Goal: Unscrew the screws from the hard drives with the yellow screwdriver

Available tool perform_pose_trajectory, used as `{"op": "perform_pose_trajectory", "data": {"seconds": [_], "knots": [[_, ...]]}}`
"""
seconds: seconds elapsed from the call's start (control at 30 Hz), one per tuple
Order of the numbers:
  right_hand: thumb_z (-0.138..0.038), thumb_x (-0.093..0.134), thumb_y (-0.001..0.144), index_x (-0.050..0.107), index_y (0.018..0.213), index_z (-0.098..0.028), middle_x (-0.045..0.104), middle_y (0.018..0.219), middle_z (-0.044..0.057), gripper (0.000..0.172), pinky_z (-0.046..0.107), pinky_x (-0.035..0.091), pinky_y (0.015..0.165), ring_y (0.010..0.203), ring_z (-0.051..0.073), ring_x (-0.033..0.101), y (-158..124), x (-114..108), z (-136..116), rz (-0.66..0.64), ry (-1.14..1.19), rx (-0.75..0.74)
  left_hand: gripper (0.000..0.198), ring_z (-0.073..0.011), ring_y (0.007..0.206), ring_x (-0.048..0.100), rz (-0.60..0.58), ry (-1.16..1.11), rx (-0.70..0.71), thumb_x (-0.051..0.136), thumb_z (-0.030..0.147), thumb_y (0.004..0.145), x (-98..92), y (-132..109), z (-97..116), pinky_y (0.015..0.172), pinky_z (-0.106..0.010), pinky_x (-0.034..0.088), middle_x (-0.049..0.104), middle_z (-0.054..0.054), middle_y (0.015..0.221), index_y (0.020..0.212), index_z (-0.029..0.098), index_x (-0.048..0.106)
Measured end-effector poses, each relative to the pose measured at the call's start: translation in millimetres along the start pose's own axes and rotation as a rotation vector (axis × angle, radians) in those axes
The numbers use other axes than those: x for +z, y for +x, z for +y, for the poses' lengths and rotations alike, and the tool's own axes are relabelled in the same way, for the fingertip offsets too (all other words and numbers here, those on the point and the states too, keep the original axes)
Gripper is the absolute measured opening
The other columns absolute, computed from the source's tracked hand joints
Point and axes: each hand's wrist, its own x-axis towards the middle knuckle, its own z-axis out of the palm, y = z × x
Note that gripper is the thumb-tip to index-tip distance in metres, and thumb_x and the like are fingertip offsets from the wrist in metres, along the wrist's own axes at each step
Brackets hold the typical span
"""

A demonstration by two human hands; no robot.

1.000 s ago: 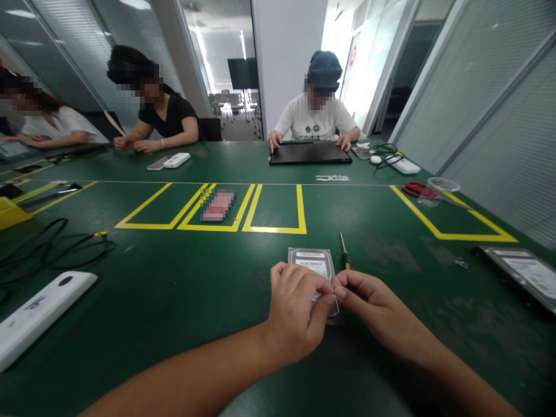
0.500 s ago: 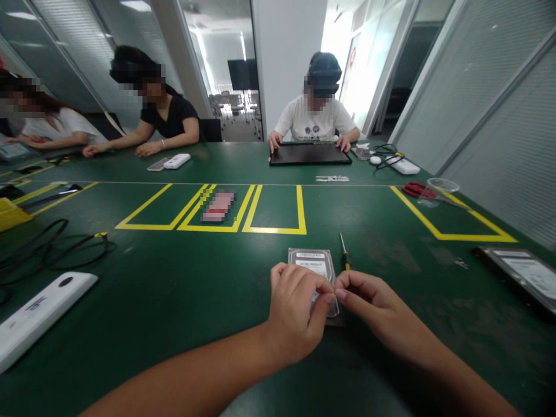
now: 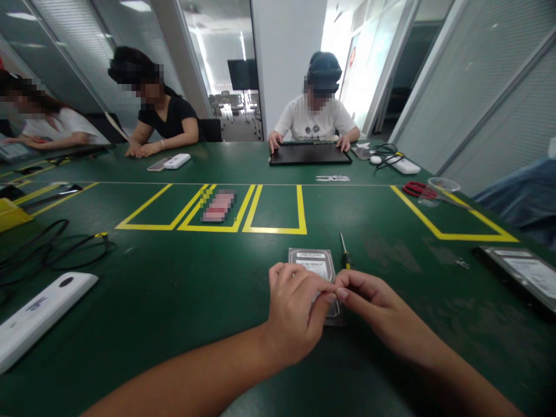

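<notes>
Left hand (image 3: 295, 313) shifted, partly covering illegible drive label (image 3: 319, 267).

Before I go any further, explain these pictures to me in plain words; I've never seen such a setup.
There is no machine here: a person works with two bare hands, the left hand and the right hand. One camera, worn on that person's head, looks forward and down. The fingers of both hands come together over a hard drive; anything pinched there is too small to make out. On the green table, a screwdriver lies just beyond the right hand, and another hard drive lies toward the right edge.
</notes>
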Motion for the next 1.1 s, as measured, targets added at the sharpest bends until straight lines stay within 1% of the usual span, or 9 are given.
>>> {"op": "perform_pose_trajectory", "data": {"seconds": [0.13,0.37,0.47,0.57,0.73,0.87,1.0,1.07,1.1], "knots": [[-0.050,0.061,0.093,0.061,0.087,-0.017,0.057,0.083,0.001,0.034,0.026,0.039,0.069,0.077,0.013,0.049,-0.6,-0.6,0.8,0.016,-0.047,-0.020,0.008,-0.0210,0.091,0.057,0.008,0.007,-0.005,0.061,0.019,0.095,-1.2,2.2,1.6,0.088,-0.041,0.030,0.073,0.005,0.087,0.093,0.026,0.065],[-0.051,0.059,0.094,0.061,0.085,-0.018,0.056,0.079,0.000,0.034,0.026,0.038,0.065,0.074,0.013,0.049,0.5,-0.4,3.9,0.065,-0.144,-0.057,0.008,-0.0207,0.089,0.057,0.028,0.009,-0.015,0.063,0.020,0.094,-1.4,3.1,3.0,0.086,-0.041,0.029,0.074,0.004,0.085,0.090,0.025,0.067],[-0.051,0.058,0.095,0.061,0.087,-0.018,0.056,0.081,0.000,0.033,0.026,0.039,0.066,0.075,0.014,0.049,0.3,0.2,5.9,0.064,-0.112,-0.059,0.009,-0.0200,0.090,0.058,0.041,-0.001,-0.027,0.066,0.020,0.093,-1.5,4.2,4.9,0.087,-0.041,0.029,0.075,0.007,0.087,0.091,0.028,0.069],[-0.051,0.058,0.095,0.060,0.089,-0.018,0.057,0.084,0.001,0.033,0.026,0.040,0.068,0.077,0.014,0.050,-0.1,0.4,6.9,0.034,-0.052,-0.053,0.010,-0.0191,0.090,0.059,0.073,-0.018,-0.035,0.069,0.019,0.092,-1.6,6.0,7.2,0.088,-0.041,0.029,0.076,0.009,0.086,0.091,0.029,0.070],[-0.050,0.060,0.094,0.060,0.091,-0.018,0.057,0.085,0.001,0.033,0.026,0.039,0.067,0.077,0.014,0.050,0.2,0.4,5.6,0.019,-0.010,-0.047,0.009,-0.0191,0.089,0.059,0.072,-0.016,-0.042,0.070,0.020,0.092,-3.1,7.6,8.8,0.088,-0.040,0.029,0.075,0.008,0.084,0.090,0.029,0.070],[-0.050,0.059,0.095,0.061,0.090,-0.018,0.058,0.085,0.002,0.032,0.026,0.040,0.068,0.079,0.015,0.052,-1.7,1.6,1.0,0.048,-0.072,-0.069,0.007,-0.0198,0.090,0.059,0.036,0.006,-0.060,0.067,0.021,0.093,-6.3,8.5,11.7,0.088,-0.041,0.030,0.074,0.005,0.084,0.089,0.027,0.069],[-0.049,0.056,0.096,0.061,0.088,-0.019,0.059,0.084,0.002,0.032,0.027,0.042,0.067,0.078,0.015,0.053,-4.4,2.1,-3.6,0.084,-0.171,-0.119,0.008,-0.0218,0.094,0.058,-0.063,0.034,-0.105,0.063,0.024,0.095,-13.8,13.5,15.6,0.088,-0.042,0.031,0.072,0.002,0.088,0.089,0.025,0.067],[-0.049,0.055,0.096,0.061,0.087,-0.019,0.059,0.080,0.002,0.032,0.027,0.043,0.066,0.075,0.015,0.054,-4.0,1.4,-3.5,0.133,-0.234,-0.149,0.009,-0.0220,0.092,0.058,-0.108,0.049,-0.125,0.062,0.027,0.096,-20.5,17.7,16.3,0.087,-0.041,0.031,0.072,0.002,0.089,0.088,0.025,0.067],[-0.048,0.054,0.096,0.062,0.087,-0.019,0.059,0.079,0.002,0.031,0.027,0.043,0.065,0.073,0.015,0.054,-3.1,0.7,-2.6,0.178,-0.282,-0.167,0.009,-0.0217,0.092,0.059,-0.123,0.052,-0.139,0.062,0.027,0.096,-24.6,20.0,16.1,0.086,-0.041,0.032,0.072,0.002,0.090,0.088,0.025,0.067]]}}
